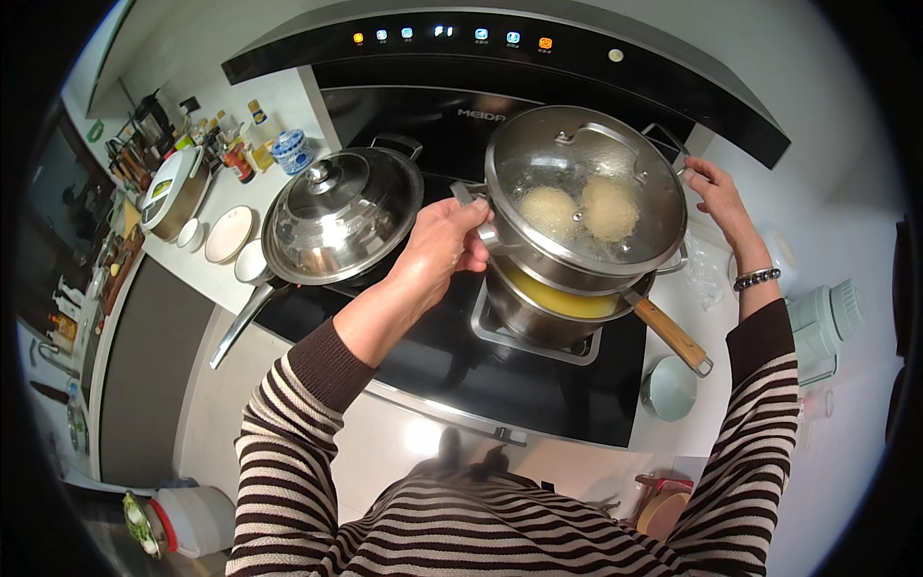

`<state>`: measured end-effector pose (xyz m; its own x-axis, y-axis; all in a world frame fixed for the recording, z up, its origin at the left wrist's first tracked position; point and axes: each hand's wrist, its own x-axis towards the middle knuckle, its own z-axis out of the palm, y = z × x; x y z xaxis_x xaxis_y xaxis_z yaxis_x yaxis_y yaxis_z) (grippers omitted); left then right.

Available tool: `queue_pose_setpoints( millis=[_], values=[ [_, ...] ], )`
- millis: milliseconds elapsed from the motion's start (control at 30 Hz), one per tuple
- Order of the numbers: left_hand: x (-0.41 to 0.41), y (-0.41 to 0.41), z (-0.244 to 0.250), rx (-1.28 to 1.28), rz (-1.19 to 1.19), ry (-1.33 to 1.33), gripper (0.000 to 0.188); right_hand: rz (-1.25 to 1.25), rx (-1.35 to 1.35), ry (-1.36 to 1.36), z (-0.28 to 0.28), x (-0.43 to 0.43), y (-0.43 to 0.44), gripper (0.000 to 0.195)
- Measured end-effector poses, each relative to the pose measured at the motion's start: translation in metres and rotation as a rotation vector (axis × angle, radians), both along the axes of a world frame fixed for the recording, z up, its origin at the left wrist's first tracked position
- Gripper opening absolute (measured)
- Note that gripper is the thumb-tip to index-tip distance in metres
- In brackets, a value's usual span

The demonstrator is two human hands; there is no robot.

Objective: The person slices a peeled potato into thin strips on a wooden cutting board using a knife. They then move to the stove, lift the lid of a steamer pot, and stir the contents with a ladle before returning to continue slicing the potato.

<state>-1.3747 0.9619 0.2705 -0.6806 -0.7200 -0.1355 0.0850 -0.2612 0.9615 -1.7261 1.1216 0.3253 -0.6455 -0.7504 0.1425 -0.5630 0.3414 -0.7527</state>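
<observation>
My left hand grips the left metal handle of a steel steamer pot. At the far right side my right hand holds its other handle, partly hidden by the fingers. A fogged glass lid with a steel rim covers the steamer. Through the glass I see two round, pale, bun-like pieces. Beneath sits a steel saucepan with a wooden handle, on the right burner. A gap at the front, between steamer and saucepan, shows yellow contents.
A lidded steel wok stands on the left burner, its long handle jutting forward. Bowls, bottles and a blue-and-white jar line the left counter. A pale green bowl sits right. The range hood hangs overhead.
</observation>
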Motion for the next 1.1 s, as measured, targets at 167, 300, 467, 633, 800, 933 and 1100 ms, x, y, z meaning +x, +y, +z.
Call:
queue_pose_setpoints(
  millis=[167, 300, 467, 633, 800, 933, 1100],
  values=[
    [-0.007, -0.009, 0.006, -0.032, 0.025, -0.008, 0.021, -0.007, 0.011, -0.069, -0.011, -0.020, -0.009, 0.060],
    [-0.013, -0.025, 0.016, -0.045, 0.045, -0.040, 0.022, 0.012, 0.021, -0.033, -0.014, -0.016, -0.014, 0.065],
    [-0.027, -0.042, 0.018, -0.083, 0.071, -0.047, 0.023, -0.002, 0.045, 0.082, -0.019, -0.029, -0.014, 0.064],
    [-0.027, -0.051, 0.018, -0.086, 0.066, -0.085, 0.022, 0.066, 0.149, 0.310, -0.010, 0.032, 0.024, 0.046],
    [-0.026, -0.050, 0.021, -0.088, 0.028, -0.074, 0.021, 0.276, 0.460, 0.621, -0.008, 0.140, 0.101, 0.042],
    [-0.029, -0.052, 0.021, -0.073, 0.031, -0.080, 0.021, 0.325, 0.596, 0.712, -0.035, 0.139, 0.110, 0.052],
    [-0.027, -0.053, 0.022, -0.078, 0.041, -0.099, 0.022, 0.299, 0.643, 0.770, -0.052, 0.143, 0.096, 0.049]
  ],
)
